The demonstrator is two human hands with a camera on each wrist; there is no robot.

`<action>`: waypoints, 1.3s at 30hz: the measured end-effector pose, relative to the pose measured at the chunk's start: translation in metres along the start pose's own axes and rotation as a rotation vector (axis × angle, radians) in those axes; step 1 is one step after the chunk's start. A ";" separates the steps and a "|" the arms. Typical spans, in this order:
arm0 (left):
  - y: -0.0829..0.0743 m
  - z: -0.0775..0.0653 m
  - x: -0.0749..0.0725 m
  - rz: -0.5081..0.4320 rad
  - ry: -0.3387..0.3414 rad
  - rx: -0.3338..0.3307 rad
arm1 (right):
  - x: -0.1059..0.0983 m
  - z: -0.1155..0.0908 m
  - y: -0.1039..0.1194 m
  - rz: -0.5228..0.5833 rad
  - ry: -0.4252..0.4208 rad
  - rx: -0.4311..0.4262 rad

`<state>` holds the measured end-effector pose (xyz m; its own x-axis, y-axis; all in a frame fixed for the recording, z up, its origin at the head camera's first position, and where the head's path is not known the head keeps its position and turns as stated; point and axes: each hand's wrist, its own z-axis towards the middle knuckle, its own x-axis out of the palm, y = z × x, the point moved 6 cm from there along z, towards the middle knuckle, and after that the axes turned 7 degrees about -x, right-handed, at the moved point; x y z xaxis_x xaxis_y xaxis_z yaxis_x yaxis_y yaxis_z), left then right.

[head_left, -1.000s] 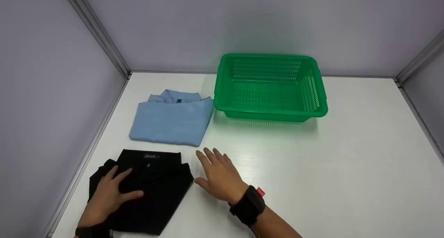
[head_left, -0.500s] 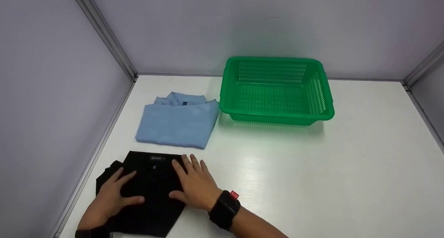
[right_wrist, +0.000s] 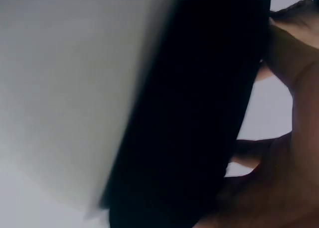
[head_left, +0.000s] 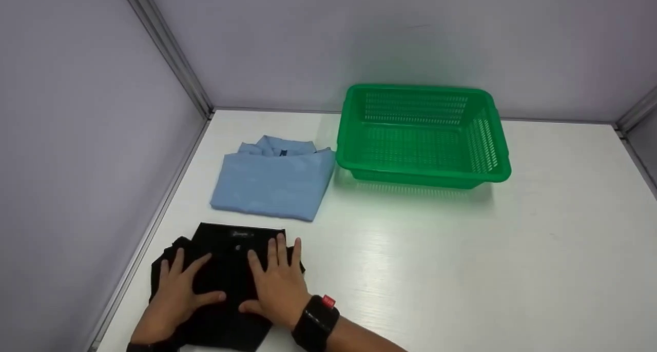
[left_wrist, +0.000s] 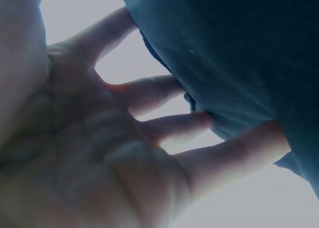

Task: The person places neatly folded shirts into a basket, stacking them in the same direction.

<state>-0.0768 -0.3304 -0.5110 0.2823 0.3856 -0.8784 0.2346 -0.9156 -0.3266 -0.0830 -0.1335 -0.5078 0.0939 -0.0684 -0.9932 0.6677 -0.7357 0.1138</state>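
Note:
A black folded shirt point(head_left: 226, 321) lies at the front left of the table, its collar side pointing away and a small label near the top. My left hand point(head_left: 177, 295) rests on its left part with fingers spread. On the right part lies my right hand point(head_left: 279, 285), fingers straight and thumb out to the side. In the left wrist view, the fingertips of the left hand point(left_wrist: 124, 123) touch the dark cloth point(left_wrist: 224, 54). The right wrist view shows the dark cloth point(right_wrist: 189, 103) beside the right hand point(right_wrist: 279, 153), partly blurred.
A light blue folded shirt point(head_left: 272, 185) lies behind the black one. To its right, close by, stands a green plastic basket point(head_left: 421, 175) near the back wall. Grey wall panels point(head_left: 92, 136) border the white table point(head_left: 436, 280).
My right hand has moved left from the bare table onto the black shirt. The left hand stays on the cloth. The whole scene shifts slightly rightward in the head view.

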 end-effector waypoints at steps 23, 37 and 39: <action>-0.001 0.000 0.000 0.013 -0.046 0.096 | 0.011 0.003 0.026 -0.010 0.009 0.076; -0.005 0.000 0.000 0.038 -0.063 0.081 | 0.012 0.005 0.025 -0.064 0.032 0.052; -0.006 -0.001 0.001 0.037 -0.064 0.080 | 0.013 0.005 0.024 -0.058 0.038 0.056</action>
<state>-0.0774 -0.3242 -0.5094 0.2291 0.3453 -0.9101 0.1493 -0.9364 -0.3177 -0.0693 -0.1557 -0.5179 0.0849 0.0008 -0.9964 0.6303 -0.7745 0.0531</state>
